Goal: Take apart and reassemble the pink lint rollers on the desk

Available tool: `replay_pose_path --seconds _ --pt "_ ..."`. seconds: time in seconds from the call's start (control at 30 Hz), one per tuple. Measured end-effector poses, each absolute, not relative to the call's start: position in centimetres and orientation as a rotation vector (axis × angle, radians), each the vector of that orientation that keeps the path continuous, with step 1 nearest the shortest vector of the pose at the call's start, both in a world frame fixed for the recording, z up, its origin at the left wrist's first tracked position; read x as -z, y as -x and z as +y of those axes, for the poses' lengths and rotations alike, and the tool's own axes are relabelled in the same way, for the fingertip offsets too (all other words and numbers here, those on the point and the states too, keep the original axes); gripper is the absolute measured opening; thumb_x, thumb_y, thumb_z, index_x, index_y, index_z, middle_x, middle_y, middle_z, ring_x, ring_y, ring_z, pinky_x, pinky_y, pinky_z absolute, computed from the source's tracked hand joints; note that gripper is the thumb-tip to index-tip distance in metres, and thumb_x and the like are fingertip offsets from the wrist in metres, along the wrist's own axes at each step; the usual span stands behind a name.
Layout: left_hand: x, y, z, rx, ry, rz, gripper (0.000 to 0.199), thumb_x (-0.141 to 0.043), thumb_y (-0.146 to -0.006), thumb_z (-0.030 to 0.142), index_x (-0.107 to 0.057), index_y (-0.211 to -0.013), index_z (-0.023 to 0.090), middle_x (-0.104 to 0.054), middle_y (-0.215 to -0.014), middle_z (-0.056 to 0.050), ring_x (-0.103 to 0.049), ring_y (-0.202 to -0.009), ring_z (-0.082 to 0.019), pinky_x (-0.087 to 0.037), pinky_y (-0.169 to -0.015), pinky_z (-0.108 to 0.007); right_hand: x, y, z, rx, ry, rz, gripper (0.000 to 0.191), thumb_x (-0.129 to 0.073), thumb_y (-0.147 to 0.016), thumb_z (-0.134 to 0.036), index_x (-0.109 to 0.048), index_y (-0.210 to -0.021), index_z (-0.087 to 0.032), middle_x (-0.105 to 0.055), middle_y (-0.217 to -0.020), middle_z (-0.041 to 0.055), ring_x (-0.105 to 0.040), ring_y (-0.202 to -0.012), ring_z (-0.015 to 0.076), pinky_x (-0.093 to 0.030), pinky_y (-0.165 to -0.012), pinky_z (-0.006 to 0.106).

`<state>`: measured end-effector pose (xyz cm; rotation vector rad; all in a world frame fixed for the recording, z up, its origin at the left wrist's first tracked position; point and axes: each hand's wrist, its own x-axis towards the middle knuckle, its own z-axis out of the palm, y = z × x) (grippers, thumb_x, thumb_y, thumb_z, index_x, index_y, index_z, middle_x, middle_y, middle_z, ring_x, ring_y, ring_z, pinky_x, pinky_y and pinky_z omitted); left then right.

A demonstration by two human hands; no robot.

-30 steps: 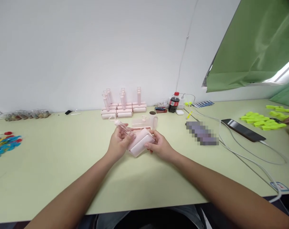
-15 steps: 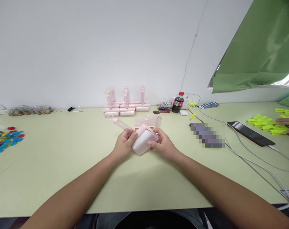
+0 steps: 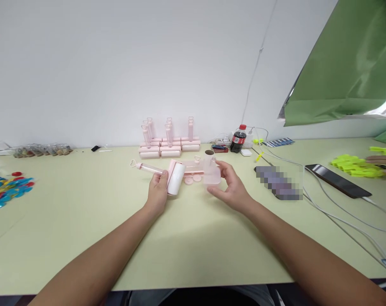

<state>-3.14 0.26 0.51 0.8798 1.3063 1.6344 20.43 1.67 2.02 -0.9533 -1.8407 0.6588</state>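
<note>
Your L hand [image 3: 157, 193], just L of ctr frame, is closed round the lint roller [image 3: 176, 178], w/ fingers and thumb where the handle [image 3: 152, 168] meets the head. The handle runs off to the upper L, nearly level, its loop end at the far L; the white roll's long axis is steep, top leaning a bit R, so roll and handle sit well off one line. Your R hand [image 3: 234, 189], just R of ctr, has the clear cover [image 3: 212, 175] btwn thumb and fingers, thumb along the lower edge, fingers up the R side; exact finger contact behind it is hard to tell. Key relation: cover lies to the R of the roll, approx same height in frame, w/ a plain gap btwn them, not touching. The roll's white side is turned R, i.e. twd the cover, and R hand sits on the cover's far side, so R is nearer the cover, L nearer the roll. Behind that gap, mid-frame, are a pink tray [image 3: 194, 165] and round caps [image 3: 188, 181] on the table [image 3: 180, 246], plus a cardboard tube [image 3: 209, 152] just above the cover. More lint rollers [image 3: 170, 151] stand grouped upper ctr, handles up, nr the wall.
</note>
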Motion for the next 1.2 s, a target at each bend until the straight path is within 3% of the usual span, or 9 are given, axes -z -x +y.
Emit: replay_pose_path --seconds 0.2,0.53,0.63,0.73,0.83,1.03,1.2 --pt "-0.9 3.4 0.4 -1.711 -0.757 1.280 0.035 -0.065 -0.076 0.052 -0.056 -0.084 0.019 -0.057 -0.072 0.002 -0.052 -0.062 -0.012 -0.040 -0.055 -0.023 -1.9 -19.5 0.6 -0.391 0.910 -2.232 0.051 -0.068 -0.077 -0.039 -0.054 -0.124 -0.025 -0.062 -0.119 0.0112 -0.053 -0.109 0.0301 -0.044 -0.092 0.048" --pt "-2.3 6.7 2.9 -2.047 -0.565 1.221 0.028 -0.059 -0.081 0.048 -0.051 -0.086 0.021 -0.055 -0.080 0.003 -0.053 -0.069 -0.010 -0.041 -0.056 -0.021 -4.4 -14.8 3.2 -0.254 0.820 -2.372 0.056 -0.066 -0.081 -0.046 -0.056 -0.131 -0.024 -0.065 -0.118 0.0123 -0.055 -0.108 0.0320 -0.038 -0.098 0.053" --pt "-2.4 8.2 3.5 -2.176 -0.559 1.215 0.026 -0.058 -0.083 0.045 -0.049 -0.086 0.021 -0.055 -0.081 0.003 -0.054 -0.073 -0.010 -0.042 -0.061 -0.021 -6.9 -10.8 7.2 -0.248 0.948 -2.424 0.059 -0.065 -0.080 -0.048 -0.057 -0.130 -0.018 -0.064 -0.119 0.0132 -0.055 -0.108 0.0308 -0.043 -0.092 0.045" --pt "-2.2 9.1 3.6 -2.235 -0.539 1.224 0.025 -0.057 -0.084 0.044 -0.048 -0.087 0.022 -0.056 -0.083 0.002 -0.055 -0.075 -0.011 -0.044 -0.063 -0.022 -8.3 -6.8 10.9 -0.331 1.049 -2.559 0.063 -0.060 -0.083 -0.051 -0.050 -0.136 -0.019 -0.060 -0.129 0.0108 -0.058 -0.110 0.0253 -0.046 -0.086 0.034" --pt "-1.9 9.4 3.5 -2.234 -0.548 1.229 0.027 -0.057 -0.083 0.047 -0.048 -0.088 0.022 -0.056 -0.084 0.002 -0.056 -0.076 -0.011 -0.045 -0.064 -0.023 -8.0 -3.9 13.1 -0.314 1.071 -2.649 0.062 -0.065 -0.078 -0.051 -0.055 -0.129 -0.019 -0.063 -0.124 0.0109 -0.061 -0.104 0.0261 -0.047 -0.079 0.032" --pt "-1.9 8.5 3.1 -2.162 -0.631 1.261 0.031 -0.057 -0.082 0.051 -0.048 -0.084 0.021 -0.054 -0.076 0.003 -0.054 -0.069 -0.011 -0.043 -0.059 -0.022 -4.8 -2.2 13.6 -0.167 1.087 -2.809 0.050 -0.076 -0.065 -0.040 -0.067 -0.109 -0.020 -0.069 -0.110 0.0131 -0.058 -0.106 0.0360 -0.044 -0.082 0.041" --pt "-1.9 7.8 2.9 -2.119 -0.658 1.218 0.030 -0.061 -0.080 0.047 -0.052 -0.081 0.019 -0.054 -0.070 0.003 -0.051 -0.064 -0.010 -0.040 -0.055 -0.021 -4.2 -2.6 13.7 -0.134 1.097 -2.803 0.040 -0.077 -0.063 -0.035 -0.068 -0.098 -0.018 -0.070 -0.101 0.0148 -0.058 -0.101 0.0374 -0.042 -0.085 0.046"
